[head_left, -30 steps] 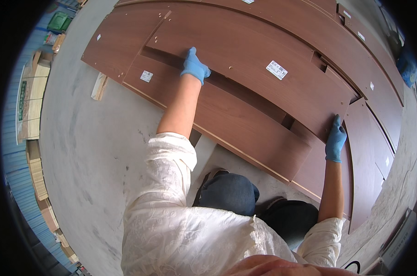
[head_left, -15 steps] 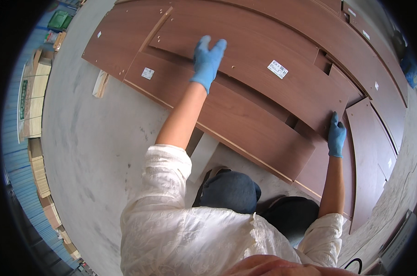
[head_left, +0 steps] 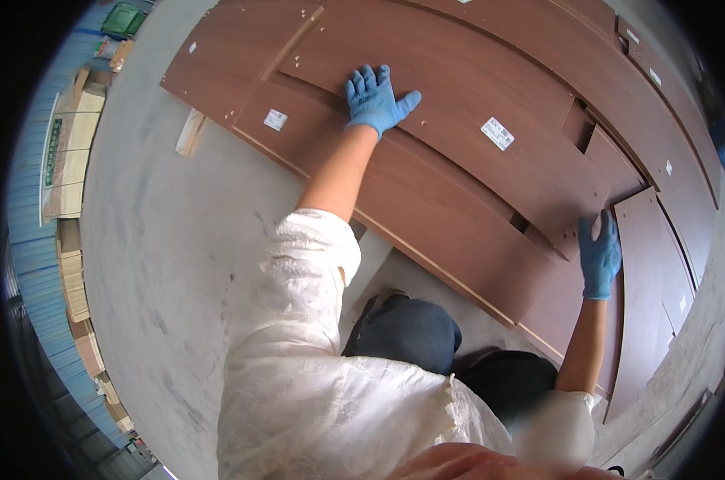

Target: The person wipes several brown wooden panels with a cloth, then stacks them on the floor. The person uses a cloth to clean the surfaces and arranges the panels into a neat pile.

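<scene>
A long brown board (head_left: 434, 76) with a white label and small holes lies at a slant on top of other brown boards. My left hand (head_left: 378, 100), in a blue glove, is spread open over its near edge, palm down on or just above the surface. At the board's right end is my right hand (head_left: 601, 260), also gloved in blue. Its fingers point away from me with a gap between them, and nothing shows in its grasp. Whether it touches the board's end, I cannot tell. Nearer me, a second brown board (head_left: 434, 228) shows a pale front edge.
More brown boards (head_left: 658, 264) lie at the right and along the far side. Wood blocks prop the stack above the grey floor (head_left: 162, 264). Strapped bundles of pale timber (head_left: 78, 152) line the left side, with a green bin (head_left: 124, 20) at the far left.
My left hand has turned and spread its fingers flatter over the board. My right hand has shifted slightly toward me at the board's right end, its fingers more apart. The view has shifted a little.
</scene>
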### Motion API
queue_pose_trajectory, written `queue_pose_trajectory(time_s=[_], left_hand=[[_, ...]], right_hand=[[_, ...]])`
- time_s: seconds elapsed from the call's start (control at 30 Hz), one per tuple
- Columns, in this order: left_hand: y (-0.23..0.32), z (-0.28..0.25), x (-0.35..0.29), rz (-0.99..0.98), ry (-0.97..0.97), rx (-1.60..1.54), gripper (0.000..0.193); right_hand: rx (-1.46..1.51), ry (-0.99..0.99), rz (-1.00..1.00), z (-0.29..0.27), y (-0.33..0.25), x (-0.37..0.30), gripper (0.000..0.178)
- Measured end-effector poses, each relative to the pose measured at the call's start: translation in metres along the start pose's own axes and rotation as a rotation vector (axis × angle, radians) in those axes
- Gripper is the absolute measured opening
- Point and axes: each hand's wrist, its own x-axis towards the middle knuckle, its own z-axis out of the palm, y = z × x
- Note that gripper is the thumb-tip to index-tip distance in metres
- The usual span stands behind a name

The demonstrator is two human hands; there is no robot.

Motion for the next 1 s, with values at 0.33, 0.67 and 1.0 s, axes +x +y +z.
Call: queue_pose_trajectory(time_s=[0.33,0.67,1.0], left_hand=[[-0.012,-0.002,-0.017,-0.032,-0.130,0.025,0.113],[-0.017,-0.014,-0.010,-0.015,-0.116,0.029,0.112],[-0.010,0.002,-0.012,0.004,-0.117,-0.009,0.111]], right_hand=[[-0.078,-0.215,0.141,0.012,-0.027,-0.031,0.070],[0.015,-0.160,0.113,-0.003,-0.040,-0.033,0.069],[-0.006,-0.179,0.106,-0.006,-0.034,-0.041,0.068]])
